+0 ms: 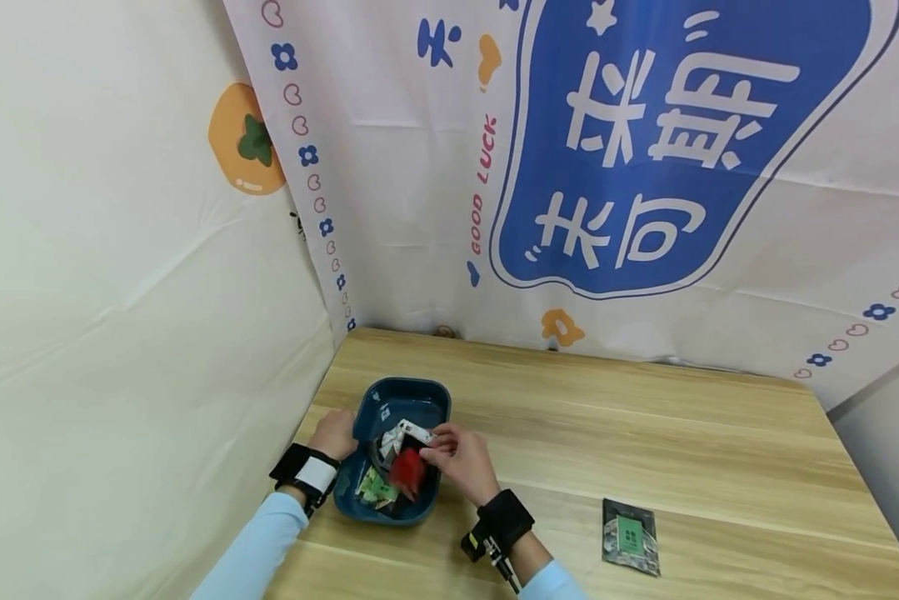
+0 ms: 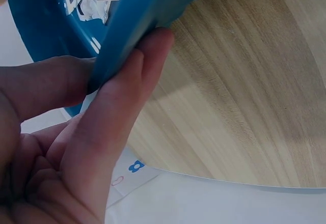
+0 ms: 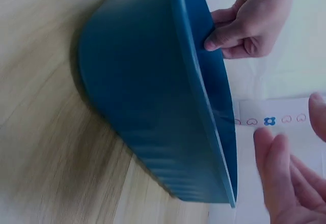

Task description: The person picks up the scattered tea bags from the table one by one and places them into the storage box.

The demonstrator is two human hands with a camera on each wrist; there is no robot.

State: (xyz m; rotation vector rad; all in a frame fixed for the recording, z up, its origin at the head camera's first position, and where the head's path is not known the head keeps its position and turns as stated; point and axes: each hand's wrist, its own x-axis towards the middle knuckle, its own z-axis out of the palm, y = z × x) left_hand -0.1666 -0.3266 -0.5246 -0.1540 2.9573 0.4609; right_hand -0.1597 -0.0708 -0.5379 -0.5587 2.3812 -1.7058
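Note:
A dark blue plastic basin (image 1: 348, 497) stands on the wooden table. My left hand (image 1: 334, 435) grips its left rim; in the left wrist view the thumb is on the inner side and the fingers (image 2: 109, 112) on the outer. Over the basin's right side is my right hand (image 1: 462, 460), its thumb and fingers apart with nothing between them in the right wrist view. A blurred red packet (image 1: 407, 473) is just below its fingertips. Inside the basin lie a white packet (image 1: 417, 431) and green-and-yellow packets (image 1: 377, 488); other contents are partly hidden.
A dark flat packet with a green label (image 1: 630, 536) lies on the table (image 1: 719, 450) to the right. A white wall sheet (image 1: 119, 350) rises close beside the left hand. Behind the table hangs a printed cloth (image 1: 412, 250).

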